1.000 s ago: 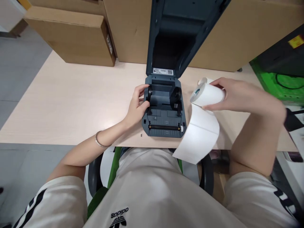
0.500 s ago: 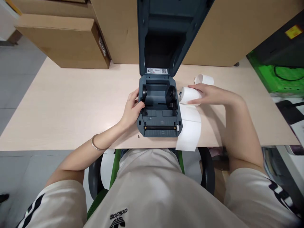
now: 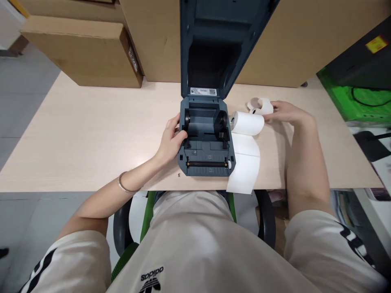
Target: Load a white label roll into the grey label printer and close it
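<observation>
A dark blue-grey label printer (image 3: pixel 204 126) stands on the table with its lid (image 3: pixel 210 49) raised and its roll bay bare. My left hand (image 3: pixel 172 140) grips the printer's left wall, thumb over the rim and fingers on the outer side. Just right of the printer lies a roll of white labels (image 3: pixel 249 123), its loose strip (image 3: pixel 244 162) running toward me past the table's front edge. Behind it sits a smaller, partly unwound white paper roll (image 3: pixel 266 106). My right hand (image 3: pixel 287 112) has its fingers closed at that smaller roll's right end; some fingertips are hidden.
A cardboard box (image 3: pixel 76 53) stands at the table's back left, and a larger cardboard panel (image 3: pixel 293 44) rises behind the printer. At the far right are a green box (image 3: pixel 366 97) and a dark case (image 3: pixel 363 57). Chair arms flank me below the table (image 3: pixel 76 134).
My right hand has let go of the label roll and moved back and right to the smaller paper roll. My left hand stays on the printer.
</observation>
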Demonstrator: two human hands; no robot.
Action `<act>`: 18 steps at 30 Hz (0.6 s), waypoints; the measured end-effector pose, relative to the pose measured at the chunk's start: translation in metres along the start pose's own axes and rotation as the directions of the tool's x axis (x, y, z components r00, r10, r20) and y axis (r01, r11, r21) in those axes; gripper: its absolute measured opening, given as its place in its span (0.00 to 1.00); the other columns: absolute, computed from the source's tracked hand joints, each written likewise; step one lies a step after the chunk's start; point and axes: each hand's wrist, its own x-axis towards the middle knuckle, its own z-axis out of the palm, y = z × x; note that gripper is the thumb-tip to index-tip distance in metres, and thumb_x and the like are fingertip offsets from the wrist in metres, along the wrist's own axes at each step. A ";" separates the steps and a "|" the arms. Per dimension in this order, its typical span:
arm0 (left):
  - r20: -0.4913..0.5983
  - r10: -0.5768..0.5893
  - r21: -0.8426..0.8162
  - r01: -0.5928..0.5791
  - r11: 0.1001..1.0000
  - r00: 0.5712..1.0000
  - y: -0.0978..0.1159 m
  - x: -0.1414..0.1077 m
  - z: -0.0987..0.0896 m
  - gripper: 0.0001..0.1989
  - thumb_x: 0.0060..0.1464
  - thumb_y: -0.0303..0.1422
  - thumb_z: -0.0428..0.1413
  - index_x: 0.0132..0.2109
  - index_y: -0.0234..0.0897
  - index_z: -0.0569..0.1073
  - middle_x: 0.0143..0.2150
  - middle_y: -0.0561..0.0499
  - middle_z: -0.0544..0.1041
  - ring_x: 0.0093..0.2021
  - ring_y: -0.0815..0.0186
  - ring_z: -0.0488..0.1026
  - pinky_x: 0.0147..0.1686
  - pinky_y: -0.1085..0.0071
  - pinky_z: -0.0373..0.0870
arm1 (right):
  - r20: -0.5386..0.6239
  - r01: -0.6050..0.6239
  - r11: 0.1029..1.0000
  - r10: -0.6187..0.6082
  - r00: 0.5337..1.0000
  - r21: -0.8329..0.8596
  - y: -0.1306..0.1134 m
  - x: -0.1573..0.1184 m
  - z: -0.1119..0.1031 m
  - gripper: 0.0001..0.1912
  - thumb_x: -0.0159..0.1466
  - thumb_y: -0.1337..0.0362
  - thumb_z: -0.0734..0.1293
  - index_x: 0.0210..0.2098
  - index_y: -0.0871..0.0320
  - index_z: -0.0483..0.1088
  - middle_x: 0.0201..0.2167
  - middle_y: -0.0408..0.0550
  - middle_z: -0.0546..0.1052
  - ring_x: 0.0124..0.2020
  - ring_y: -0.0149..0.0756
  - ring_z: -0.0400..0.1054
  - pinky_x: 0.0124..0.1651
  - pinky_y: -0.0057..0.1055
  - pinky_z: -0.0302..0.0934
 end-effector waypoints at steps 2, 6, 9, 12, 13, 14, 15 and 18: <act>0.002 0.011 -0.007 -0.011 1.000 1.000 -0.002 0.000 0.001 0.36 0.54 0.29 0.58 0.71 0.44 0.76 0.70 0.45 0.79 0.72 0.49 0.72 0.65 0.57 0.79 | -0.109 0.087 0.994 -0.080 0.991 0.066 0.008 -0.002 0.007 0.22 0.57 0.46 0.85 0.41 0.48 0.79 0.34 0.44 0.82 0.39 0.39 0.71 0.54 0.46 0.71; -0.001 0.004 -0.012 -0.004 1.000 1.000 -0.004 0.000 0.002 0.35 0.57 0.32 0.59 0.72 0.47 0.75 0.71 0.46 0.77 0.73 0.49 0.71 0.67 0.56 0.78 | -0.427 0.253 0.956 -0.169 0.888 0.147 0.004 -0.014 0.004 0.31 0.46 0.33 0.84 0.35 0.46 0.75 0.36 0.52 0.82 0.40 0.46 0.71 0.53 0.54 0.71; 0.001 0.001 0.005 -0.001 1.000 1.000 -0.003 -0.001 0.001 0.34 0.58 0.33 0.59 0.72 0.47 0.75 0.72 0.46 0.77 0.73 0.48 0.71 0.67 0.55 0.78 | -0.523 0.388 0.904 -0.247 0.816 0.179 -0.029 -0.041 -0.001 0.33 0.48 0.32 0.83 0.41 0.47 0.77 0.48 0.56 0.85 0.47 0.53 0.77 0.57 0.58 0.71; 0.026 -0.001 0.019 0.000 1.000 1.000 -0.001 -0.001 -0.001 0.34 0.59 0.34 0.59 0.72 0.46 0.74 0.72 0.45 0.77 0.73 0.47 0.72 0.66 0.54 0.78 | -0.553 0.539 0.824 -0.369 0.747 0.178 -0.084 -0.076 0.011 0.34 0.46 0.35 0.86 0.43 0.47 0.80 0.47 0.52 0.86 0.51 0.60 0.81 0.57 0.60 0.74; 0.033 -0.002 0.020 0.001 1.000 0.999 0.000 -0.001 -0.001 0.34 0.59 0.34 0.58 0.72 0.46 0.74 0.72 0.45 0.77 0.73 0.47 0.72 0.66 0.55 0.78 | -0.462 0.571 0.813 -0.466 0.755 0.114 -0.104 -0.085 0.020 0.33 0.50 0.35 0.84 0.46 0.47 0.80 0.51 0.50 0.87 0.54 0.60 0.81 0.60 0.60 0.74; 0.038 -0.002 0.022 0.001 1.000 0.999 0.000 0.000 -0.002 0.34 0.59 0.34 0.59 0.72 0.45 0.74 0.71 0.45 0.77 0.73 0.48 0.72 0.66 0.56 0.78 | -0.407 0.622 0.780 -0.549 0.730 0.065 -0.122 -0.092 0.031 0.31 0.52 0.35 0.84 0.44 0.48 0.81 0.51 0.51 0.87 0.53 0.60 0.82 0.60 0.61 0.75; 0.038 0.000 0.025 -0.001 1.000 0.999 0.001 0.000 -0.002 0.34 0.59 0.34 0.59 0.72 0.45 0.74 0.71 0.45 0.77 0.73 0.48 0.71 0.66 0.56 0.78 | -0.313 0.655 0.756 -0.619 0.720 0.012 -0.137 -0.095 0.044 0.30 0.56 0.35 0.83 0.46 0.48 0.80 0.52 0.51 0.87 0.53 0.59 0.81 0.63 0.62 0.73; 0.012 0.007 0.027 -0.008 1.000 1.000 0.003 0.001 0.000 0.30 0.56 0.34 0.60 0.66 0.43 0.76 0.68 0.44 0.78 0.70 0.48 0.73 0.66 0.55 0.78 | -0.139 0.690 0.677 -0.732 0.666 -0.258 -0.168 -0.089 0.082 0.23 0.65 0.38 0.77 0.45 0.50 0.81 0.45 0.50 0.87 0.53 0.60 0.79 0.66 0.67 0.65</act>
